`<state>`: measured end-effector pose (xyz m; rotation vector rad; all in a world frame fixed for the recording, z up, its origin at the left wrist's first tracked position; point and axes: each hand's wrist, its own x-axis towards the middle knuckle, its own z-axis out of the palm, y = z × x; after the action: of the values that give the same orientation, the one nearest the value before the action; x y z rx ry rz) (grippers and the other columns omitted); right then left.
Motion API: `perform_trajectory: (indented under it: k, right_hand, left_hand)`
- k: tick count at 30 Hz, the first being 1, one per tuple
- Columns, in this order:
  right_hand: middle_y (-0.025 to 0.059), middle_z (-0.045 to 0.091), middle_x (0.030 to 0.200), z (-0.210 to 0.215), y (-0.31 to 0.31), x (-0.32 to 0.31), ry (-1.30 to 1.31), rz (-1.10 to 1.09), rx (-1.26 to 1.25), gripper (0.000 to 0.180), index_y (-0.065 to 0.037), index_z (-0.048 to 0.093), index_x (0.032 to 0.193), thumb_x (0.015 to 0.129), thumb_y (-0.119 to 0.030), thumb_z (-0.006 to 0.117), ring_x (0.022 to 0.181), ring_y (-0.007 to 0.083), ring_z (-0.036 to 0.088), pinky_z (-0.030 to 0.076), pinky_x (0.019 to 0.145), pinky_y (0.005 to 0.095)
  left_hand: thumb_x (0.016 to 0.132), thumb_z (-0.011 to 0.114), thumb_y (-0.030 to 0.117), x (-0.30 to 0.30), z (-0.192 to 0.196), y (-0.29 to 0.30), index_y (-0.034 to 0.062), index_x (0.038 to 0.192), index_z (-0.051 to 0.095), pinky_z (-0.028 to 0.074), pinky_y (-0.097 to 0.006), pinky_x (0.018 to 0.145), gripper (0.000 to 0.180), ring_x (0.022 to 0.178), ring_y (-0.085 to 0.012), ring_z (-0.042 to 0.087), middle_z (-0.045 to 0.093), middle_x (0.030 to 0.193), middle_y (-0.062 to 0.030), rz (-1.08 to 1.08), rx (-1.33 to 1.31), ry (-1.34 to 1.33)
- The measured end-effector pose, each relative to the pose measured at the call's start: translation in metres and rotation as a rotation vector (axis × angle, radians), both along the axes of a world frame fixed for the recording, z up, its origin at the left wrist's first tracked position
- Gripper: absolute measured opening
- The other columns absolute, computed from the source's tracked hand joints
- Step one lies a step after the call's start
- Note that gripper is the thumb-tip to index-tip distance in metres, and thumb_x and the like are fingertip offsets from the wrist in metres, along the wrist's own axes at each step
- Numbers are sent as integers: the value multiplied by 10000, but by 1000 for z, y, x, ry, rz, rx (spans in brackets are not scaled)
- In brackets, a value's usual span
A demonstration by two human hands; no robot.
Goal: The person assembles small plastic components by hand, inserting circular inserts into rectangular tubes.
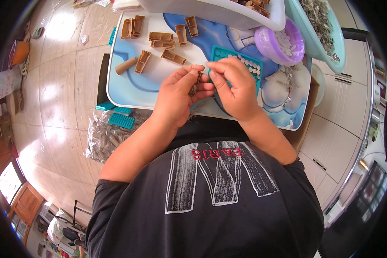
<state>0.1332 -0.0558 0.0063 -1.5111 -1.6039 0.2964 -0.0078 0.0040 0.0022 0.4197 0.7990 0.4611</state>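
My left hand (175, 92) grips a small brown plastic casing (196, 83), hollow and trough-shaped, between thumb and fingers above the table's near edge. Close by on its right, my right hand (236, 88) has thumb and forefinger drawn together. Whatever they may hold is too small to make out. Partly behind that hand lies a teal tray (258, 79) with rows of small round whitish pieces (252, 67). Several similar brown casings (162, 44) are scattered over the table's far left part. A closed brown piece (125, 65) rests at the left edge.
The blue-and-white table (142, 95) bears a purple basin (262, 43) of white pieces. Beyond are a white bin (228, 15) of brown parts and a pale teal basin (335, 60) of metal parts. Clear bags (103, 137) and a teal tray (121, 121) sit below left.
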Motion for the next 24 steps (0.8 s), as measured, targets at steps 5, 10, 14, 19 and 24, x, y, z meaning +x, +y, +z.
perform_trajectory:
  k: [5, 10, 14, 19, 24]
  right_hand:
    - [87, 589, 840, 0, 31, 12, -75, -77, -7, 164, -44, 623, 939, 775, -51, 627, 741, 281, 575, 467, 634, 363]
    - [51, 598, 911, -3, 75, 11, -356, -6, -35, 292, -100, 603, 1007, 733, -172, 672, 826, 270, 618, 507, 664, 366]
    - [27, 584, 1008, -17, 95, 13, -542, 99, -92, 365, -131, 585, 1047, 709, -216, 692, 846, 253, 620, 519, 692, 385]
    - [49, 587, 993, 0, 94, 16, -449, 128, -50, 357, -120, 604, 1044, 709, -196, 701, 841, 263, 616, 518, 705, 379]
    - [103, 594, 1014, 14, 52, 10, 166, 110, 37, 288, -56, 646, 984, 721, -141, 724, 809, 192, 600, 510, 688, 283]
  left_hand:
    - [958, 440, 152, -3, -7, -2, 3, 1090, 522, 548, -304, 726, 215, 738, -131, 603, 576, 877, -57, -31, 41, -35]
    - [965, 423, 148, -6, -8, -3, -2, 1125, 501, 545, -303, 723, 232, 736, -133, 603, 567, 885, -55, -54, 44, -68]
    - [970, 413, 152, -7, -1, -3, -9, 1140, 481, 534, -310, 769, 244, 780, -156, 605, 565, 901, -68, 8, 44, -77]
    - [970, 415, 164, -11, 1, 1, -6, 1134, 472, 520, -323, 817, 243, 844, -188, 603, 565, 940, -93, 50, 15, -94]
    - [963, 421, 170, -9, 7, 1, -3, 1127, 475, 516, -330, 833, 244, 906, -198, 606, 577, 1001, -110, 51, 12, -106]
